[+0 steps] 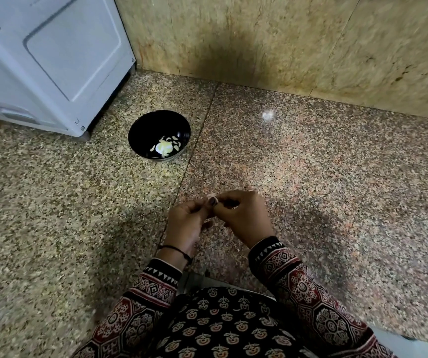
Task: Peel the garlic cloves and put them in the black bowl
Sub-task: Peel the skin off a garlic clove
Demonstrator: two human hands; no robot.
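A black bowl stands on the speckled granite floor, far and left of my hands. Several pale peeled garlic cloves lie in its near side. My left hand and my right hand meet in front of me, low over the floor. Between their fingertips they pinch a small garlic clove, of which only a pale sliver shows. The rest of the clove is hidden by the fingers.
A white appliance stands at the back left, right beside the bowl. A beige stone wall runs along the back. My patterned sleeves and lap fill the bottom of the view.
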